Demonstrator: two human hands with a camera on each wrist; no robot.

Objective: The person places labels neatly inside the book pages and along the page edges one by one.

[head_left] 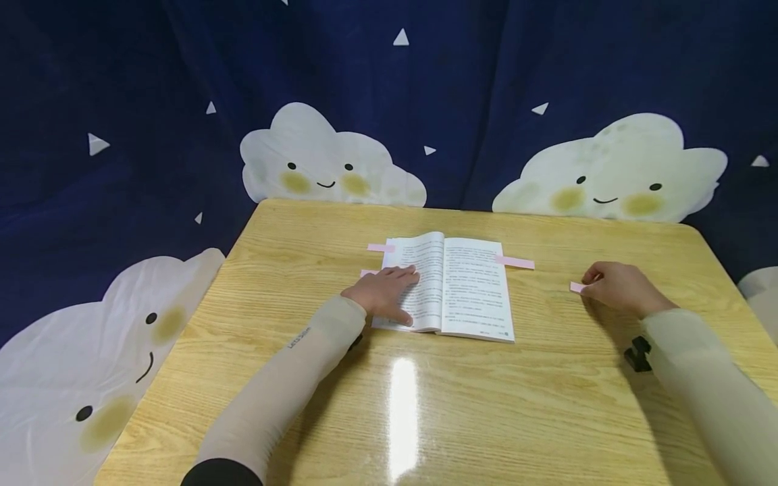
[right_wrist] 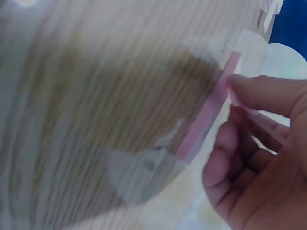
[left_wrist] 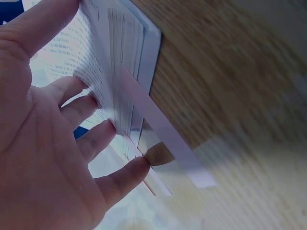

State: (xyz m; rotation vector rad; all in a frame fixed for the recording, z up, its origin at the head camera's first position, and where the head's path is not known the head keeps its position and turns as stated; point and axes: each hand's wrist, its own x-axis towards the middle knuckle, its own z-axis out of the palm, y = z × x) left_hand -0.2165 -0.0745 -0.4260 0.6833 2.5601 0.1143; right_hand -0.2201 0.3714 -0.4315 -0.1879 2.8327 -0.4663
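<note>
An open book (head_left: 474, 290) lies on the wooden table in the head view. My left hand (head_left: 384, 293) rests on its left page, fingers spread. Pink paper strips stick out past its edges: one strip (head_left: 378, 248) at upper left, another strip (head_left: 367, 273) near my left fingers, and a longer one (head_left: 516, 262) on the right. In the left wrist view, a strip (left_wrist: 163, 127) juts from the page edges beside my little finger. To the right of the book, my right hand (head_left: 623, 287) pinches a pink strip (right_wrist: 205, 117) between thumb and curled fingers, low over the table.
The wooden table (head_left: 486, 405) extends around the book, with a bright reflection in front of it. Behind stands a dark blue curtain (head_left: 462, 81) with smiling clouds and white triangles. A black device (head_left: 638, 354) sits at my right wrist.
</note>
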